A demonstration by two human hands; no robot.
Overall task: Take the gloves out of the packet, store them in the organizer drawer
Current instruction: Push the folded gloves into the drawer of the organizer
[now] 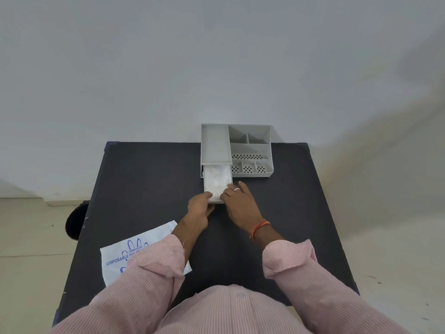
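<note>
Head view shows both hands at the front of a pulled-out drawer. The left hand (199,205) curls over the drawer's near-left corner, thumb on the rim and fingers wrapped under the front edge, so it grips the drawer itself. The right hand (237,198), wearing a pale ring, lies flatter with fingers loosely spread: its fingertips rest at the near-right corner, touching the rim and the edge of the contents, clasping nothing. Between them sits the small pale-grey plastic drawer (206,189), slid well out toward the person, and inside it lies the bundle of thin, crinkled translucent-white plastic gloves (218,180), filling most of the visible tray. The drawer belongs to a light-grey plastic desk organizer (250,150) with open compartments and perforated floors, standing at the far edge of the dark matte bench (144,184). Nearer the person, partly under the left pink-striped sleeve, lies the flat white plastic packet printed in blue (134,247), apparently emptied. By this layout the unpacking appears done and the storing step is near its end. The next move likely calls for tucking any loose film below the rim, then an even push with both hands so the drawer slides in straight without snagging the gloves.
</note>
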